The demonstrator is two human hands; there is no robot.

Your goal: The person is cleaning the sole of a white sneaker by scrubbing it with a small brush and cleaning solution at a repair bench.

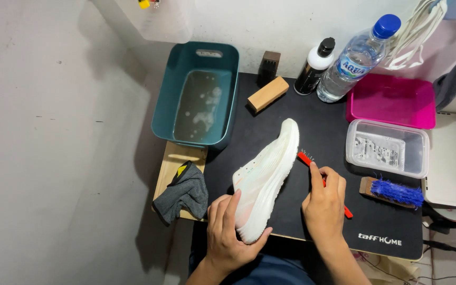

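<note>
A person's left hand (229,232) wraps its fingers around the heel of a white running shoe (266,177), tipping it on its side on a black mat (323,126) so the sidewall faces the right hand (324,203), whose fingers are closed around a small red-handled brush (323,182); the bristle end pokes out just past the fingertips, right beside the shoe's midsole. The shoe, pale with a faint pink tint toward the heel, stretches away from the left fingers toward a teal tub (196,95) of cloudy, soapy water. A grey cloth (184,192) lies just left of the left fingers. Beyond the right fingers sit a blue-bristled brush (394,191), a clear plastic container (387,148) and a pink lid (391,100); farther off stand a water bottle (357,58), a dark dispenser bottle (313,67) and a wooden brush block (267,94).
</note>
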